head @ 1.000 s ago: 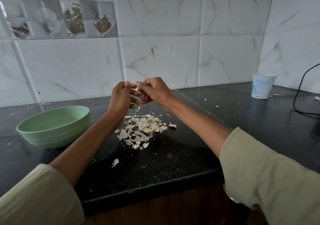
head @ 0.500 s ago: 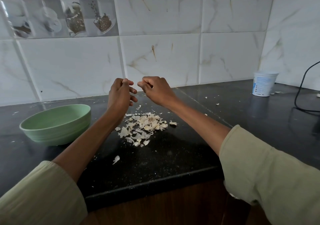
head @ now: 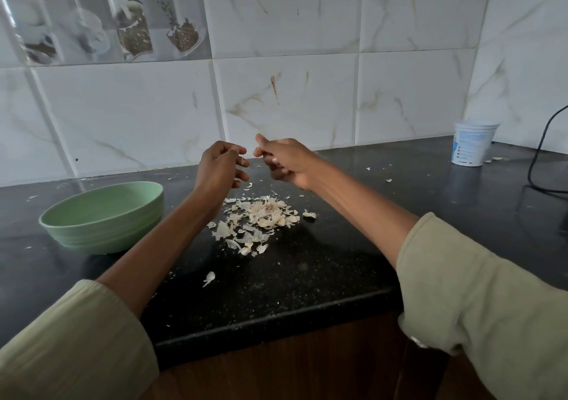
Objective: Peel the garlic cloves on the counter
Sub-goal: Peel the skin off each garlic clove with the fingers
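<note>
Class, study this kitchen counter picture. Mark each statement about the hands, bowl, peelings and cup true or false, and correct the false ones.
1. The green bowl sits left of the pile of garlic skins. True.
2. The left hand rests flat on the counter. False: it is raised above the pile.
3. The white cup stands at the far right, near the wall. True.
4. The right hand is inside the bowl. False: it is raised above the pile, beside the left hand.
</note>
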